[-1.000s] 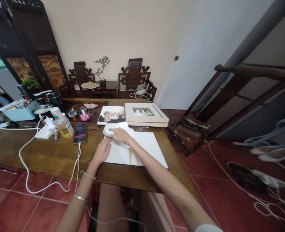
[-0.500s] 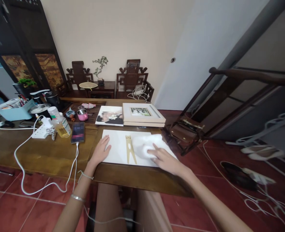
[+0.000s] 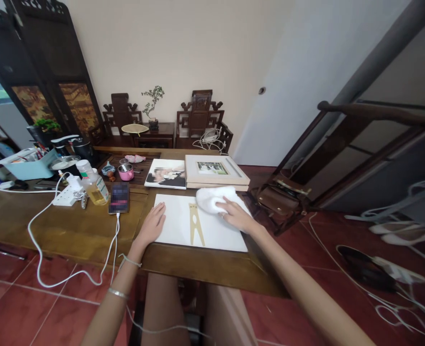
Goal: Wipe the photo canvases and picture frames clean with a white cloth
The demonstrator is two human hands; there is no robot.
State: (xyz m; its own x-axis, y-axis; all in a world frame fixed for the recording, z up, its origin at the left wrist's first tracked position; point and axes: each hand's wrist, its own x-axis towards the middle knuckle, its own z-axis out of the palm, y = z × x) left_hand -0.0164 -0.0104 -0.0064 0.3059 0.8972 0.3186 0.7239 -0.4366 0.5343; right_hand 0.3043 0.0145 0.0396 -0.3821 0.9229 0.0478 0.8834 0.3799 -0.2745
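A white rectangular panel [image 3: 172, 230] lies flat at the table's front edge, with a tan A-shaped piece [image 3: 193, 223] on its middle, like the stand on the back of a picture frame. My left hand [image 3: 154, 223] rests on the panel's left edge, fingers stretched out and holding nothing. On the panel's upper right, my right hand [image 3: 236, 216] presses a bunched white cloth [image 3: 208, 199] down with its fingers. The cloth hides the panel's far right corner.
Behind the panel lie a stack of pale picture frames [image 3: 217, 180] and a photo panel [image 3: 165, 180]. To the left are a phone [image 3: 119, 198] on a white cable, a bottle [image 3: 96, 187], a power strip [image 3: 67, 194] and a pink cup [image 3: 126, 173]. A chair with a brown bag [image 3: 280, 197] stands right.
My right hand and the cloth have moved away from me over the panel, toward its far right edge. My left hand has stayed on the left edge. The view has shifted slightly.
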